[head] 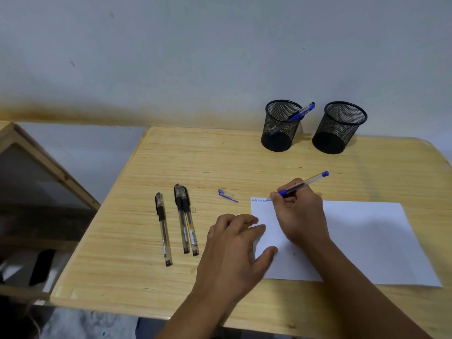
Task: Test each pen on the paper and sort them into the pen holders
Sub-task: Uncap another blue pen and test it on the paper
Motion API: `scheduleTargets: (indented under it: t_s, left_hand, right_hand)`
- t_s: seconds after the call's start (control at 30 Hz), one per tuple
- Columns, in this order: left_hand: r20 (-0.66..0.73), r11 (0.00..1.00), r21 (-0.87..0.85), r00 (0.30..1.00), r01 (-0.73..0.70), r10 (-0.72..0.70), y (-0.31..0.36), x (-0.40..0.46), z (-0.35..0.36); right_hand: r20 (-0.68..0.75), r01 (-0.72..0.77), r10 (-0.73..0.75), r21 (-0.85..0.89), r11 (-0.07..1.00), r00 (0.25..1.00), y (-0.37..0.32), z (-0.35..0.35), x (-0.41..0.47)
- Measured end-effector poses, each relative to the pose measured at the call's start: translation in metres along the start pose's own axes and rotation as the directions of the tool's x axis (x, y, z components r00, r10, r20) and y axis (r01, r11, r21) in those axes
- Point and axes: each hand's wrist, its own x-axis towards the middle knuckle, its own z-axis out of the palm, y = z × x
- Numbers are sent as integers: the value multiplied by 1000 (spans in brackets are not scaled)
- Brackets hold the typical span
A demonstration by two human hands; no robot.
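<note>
Legible text: we find none. We note a short line of blue handwriting at the top left corner of the paper (367,241), too small to read. We note white labels with dark print on the barrels of two black pens (187,221) on the table (195,155), print unreadable.
</note>
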Motion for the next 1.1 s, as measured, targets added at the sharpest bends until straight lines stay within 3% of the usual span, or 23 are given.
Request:
scheduleTargets:
  t_s: [0.3,0.4,0.53,0.63,0.8,1.1]
  left_hand:
    - [-10,1000,3,1000,-4,4,0,0,0]
    - [-21,1000,1,1000,-12,12,0,0,1]
    - [-27,1000,1,1000,-15,15,-1,-1,2]
    - [-33,1000,-8,999,-11,10,0,-1,2]
    - [-42,998,-63,999,8,-10,3,-2,1]
    - [24,995,-93,999,28,-26,6,2,-5]
  right_hand:
    - [2,62,-62,-28,998,998,3,0,-1]
    - [10,2,-3,9,1000,1000,5,-2,1]
    - [-24,-159,168,216,963,985,6,-8,3]
    - [-35,-200,221,304,931,975,4,-11,1]
    - [94,-311,301,433,846,949,0,-20,9]
    - [142,-282,244,415,865,959,1,-42,-9]
